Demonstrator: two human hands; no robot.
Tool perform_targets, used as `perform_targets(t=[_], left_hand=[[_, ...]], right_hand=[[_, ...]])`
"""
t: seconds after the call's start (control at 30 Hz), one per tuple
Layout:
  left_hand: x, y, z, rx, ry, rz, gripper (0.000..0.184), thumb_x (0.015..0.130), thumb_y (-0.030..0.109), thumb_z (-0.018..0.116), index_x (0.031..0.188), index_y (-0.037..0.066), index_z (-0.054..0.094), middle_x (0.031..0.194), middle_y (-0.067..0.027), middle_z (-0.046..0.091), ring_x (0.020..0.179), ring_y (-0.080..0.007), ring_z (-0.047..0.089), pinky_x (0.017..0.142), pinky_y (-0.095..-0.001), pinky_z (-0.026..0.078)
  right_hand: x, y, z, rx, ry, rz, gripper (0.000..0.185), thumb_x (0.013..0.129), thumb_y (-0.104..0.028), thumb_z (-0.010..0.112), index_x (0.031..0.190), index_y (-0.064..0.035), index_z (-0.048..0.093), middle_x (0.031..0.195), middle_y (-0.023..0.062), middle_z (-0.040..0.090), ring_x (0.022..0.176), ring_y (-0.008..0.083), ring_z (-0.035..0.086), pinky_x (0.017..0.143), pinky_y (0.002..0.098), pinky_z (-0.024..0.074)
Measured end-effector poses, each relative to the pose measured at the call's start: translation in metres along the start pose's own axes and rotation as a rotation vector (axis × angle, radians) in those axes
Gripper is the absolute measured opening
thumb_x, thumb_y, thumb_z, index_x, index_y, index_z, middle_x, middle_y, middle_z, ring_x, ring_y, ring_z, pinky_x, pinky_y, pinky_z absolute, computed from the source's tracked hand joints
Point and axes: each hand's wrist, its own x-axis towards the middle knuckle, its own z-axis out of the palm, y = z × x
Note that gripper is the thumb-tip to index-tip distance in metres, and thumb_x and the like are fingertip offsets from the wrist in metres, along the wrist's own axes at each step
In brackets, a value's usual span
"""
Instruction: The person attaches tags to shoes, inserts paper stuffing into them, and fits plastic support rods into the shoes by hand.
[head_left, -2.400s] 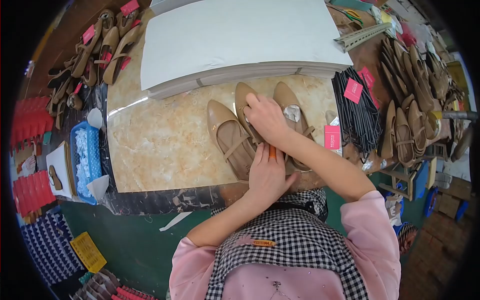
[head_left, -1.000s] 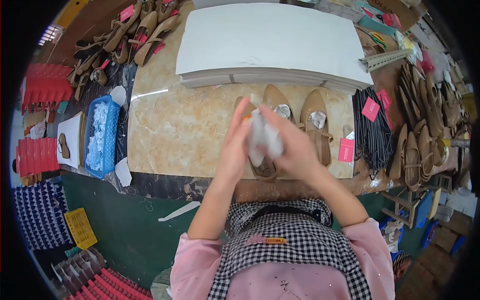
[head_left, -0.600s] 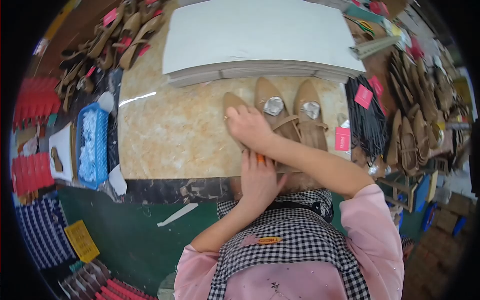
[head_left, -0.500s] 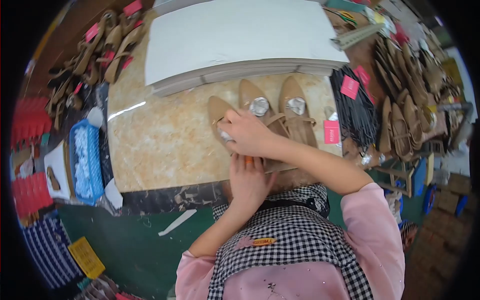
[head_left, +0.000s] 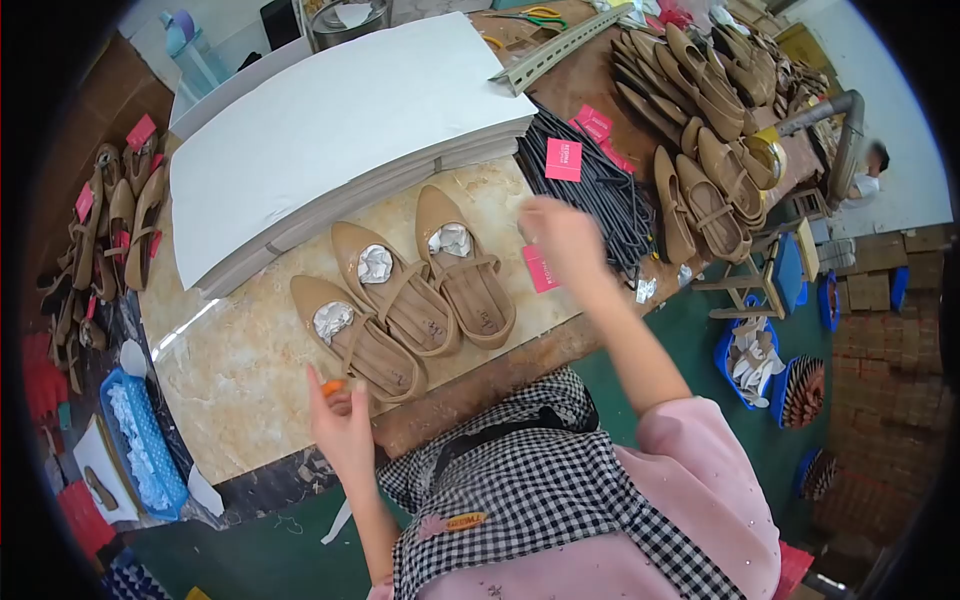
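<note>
Three tan pointed flat shoes with straps lie in a row on the marbled tabletop: a left shoe [head_left: 367, 350], a middle shoe [head_left: 408, 305] and a right shoe [head_left: 468, 270]. Crumpled paper [head_left: 375, 264] fills each toe opening. My left hand [head_left: 342, 425] is at the left shoe's heel side, index finger stretched out and the others loosely curled, with an orange band [head_left: 333, 387] seemingly on a finger. Blurred by motion, my right hand [head_left: 568, 243] hovers near a pink tag [head_left: 540, 268] right of the shoes; its fingertips are hidden, so a hold cannot be made out.
A tall stack of white sheets [head_left: 340, 130] stands behind the shoes. Black thin strips [head_left: 590, 205] with pink tags lie right, beside piled shoes [head_left: 705, 200]. At left are a blue basket [head_left: 145, 440] and more tagged shoes [head_left: 120, 215]. A person [head_left: 868, 180] is far right.
My hands have come off the left shoe and parted. The right has moved right toward the tags, the left to the shoe's heel side. The view has turned rightward.
</note>
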Motion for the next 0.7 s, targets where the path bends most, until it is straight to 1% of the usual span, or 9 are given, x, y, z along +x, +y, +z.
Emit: perform_targets(t=[0.1, 0.23, 0.27, 0.33, 0.4, 0.47, 0.53, 0.63, 0.7], left_hand=[[0.034, -0.019, 0.014, -0.015, -0.127, 0.007, 0.075, 0.086, 0.013, 0.072, 0.153, -0.002, 0.04, 0.1, -0.009, 0.063, 0.071, -0.0104, 0.055, 0.065, -0.0271, 0.051], [0.053, -0.042, 0.01, -0.518, -0.035, 0.067, 0.061, 0.089, 0.009, 0.058, 0.148, -0.006, 0.045, 0.106, -0.0152, 0.069, 0.09, -0.0183, 0.069, 0.078, -0.0294, 0.055], [0.042, -0.027, 0.004, -0.841, -0.032, -0.108, 0.056, 0.092, 0.016, 0.056, 0.143, -0.006, 0.049, 0.12, -0.0179, 0.068, 0.108, -0.0268, 0.069, 0.088, -0.037, 0.057], [0.04, -0.021, -0.008, -1.367, -0.72, -0.179, 0.056, 0.097, 0.032, 0.054, 0.138, -0.006, 0.051, 0.13, -0.0196, 0.064, 0.107, -0.033, 0.069, 0.09, -0.042, 0.058], [0.025, 0.003, 0.018, -1.122, -0.307, -0.461, 0.058, 0.1, 0.04, 0.054, 0.139, -0.004, 0.052, 0.13, -0.0187, 0.065, 0.108, -0.032, 0.069, 0.09, -0.0448, 0.058], [0.03, 0.031, 0.028, -1.21, -0.295, -0.313, 0.059, 0.103, 0.044, 0.051, 0.141, -0.001, 0.05, 0.13, -0.0166, 0.065, 0.11, -0.0285, 0.067, 0.094, -0.0434, 0.055], [0.047, 0.032, 0.036, -0.969, -0.146, -0.088, 0.057, 0.105, 0.044, 0.048, 0.14, 0.0, 0.051, 0.132, -0.0146, 0.063, 0.116, -0.0254, 0.064, 0.099, -0.0406, 0.052], [0.053, 0.029, 0.04, -0.837, -0.041, 0.148, 0.064, 0.108, 0.053, 0.036, 0.141, 0.0, 0.048, 0.137, -0.012, 0.058, 0.125, -0.0221, 0.056, 0.107, -0.0363, 0.044], [0.051, 0.021, 0.049, -0.885, -0.003, 0.215, 0.07, 0.108, 0.058, 0.03, 0.143, 0.0, 0.046, 0.138, -0.0122, 0.057, 0.126, -0.0226, 0.055, 0.108, -0.0371, 0.044]], right_hand=[[-0.008, 0.059, 0.02, -0.209, -0.005, 0.123, 0.03, 0.093, -0.03, 0.064, 0.082, -0.0033, 0.065, 0.075, 0.0237, 0.069, 0.076, 0.0415, 0.07, 0.068, 0.053, 0.0559], [0.0, 0.073, 0.01, -0.171, -0.101, 0.13, 0.031, 0.092, -0.034, 0.063, 0.089, -0.0048, 0.073, 0.084, 0.0237, 0.07, 0.082, 0.0436, 0.07, 0.076, 0.0537, 0.0558], [-0.004, 0.073, -0.001, -0.112, -0.099, 0.129, 0.029, 0.092, -0.032, 0.062, 0.091, -0.0058, 0.074, 0.086, 0.0223, 0.071, 0.083, 0.0439, 0.069, 0.078, 0.0525, 0.0558], [-0.009, 0.059, -0.016, 0.006, 0.062, 0.125, 0.02, 0.09, -0.023, 0.063, 0.095, -0.0056, 0.072, 0.081, 0.0197, 0.071, 0.078, 0.04, 0.07, 0.073, 0.0487, 0.0565], [-0.014, 0.021, -0.034, 0.059, 0.055, 0.086, 0.018, 0.09, -0.019, 0.067, 0.101, -0.0052, 0.07, 0.069, 0.0158, 0.069, 0.063, 0.0349, 0.068, 0.058, 0.0446, 0.051], [-0.027, -0.045, -0.058, 0.251, -0.02, 0.109, 0.02, 0.089, -0.016, 0.07, 0.106, -0.005, 0.07, 0.064, 0.0116, 0.067, 0.055, 0.025, 0.066, 0.053, 0.0369, 0.0481], [-0.05, -0.086, -0.07, 0.553, -0.307, -0.053, 0.025, 0.091, -0.013, 0.071, 0.115, -0.0055, 0.07, 0.056, 0.0055, 0.062, 0.049, 0.013, 0.06, 0.05, 0.0306, 0.0439], [-0.071, -0.118, -0.055, 0.85, -0.641, -0.143, 0.031, 0.096, -0.007, 0.064, 0.127, -0.0026, 0.067, 0.054, -0.0026, 0.055, 0.05, 0.003, 0.048, 0.047, 0.0251, 0.0369], [-0.064, -0.133, -0.051, 0.887, -0.619, -0.073, 0.03, 0.098, -0.007, 0.062, 0.127, -0.0016, 0.067, 0.054, -0.0036, 0.053, 0.05, 0.0027, 0.047, 0.047, 0.023, 0.0353]])
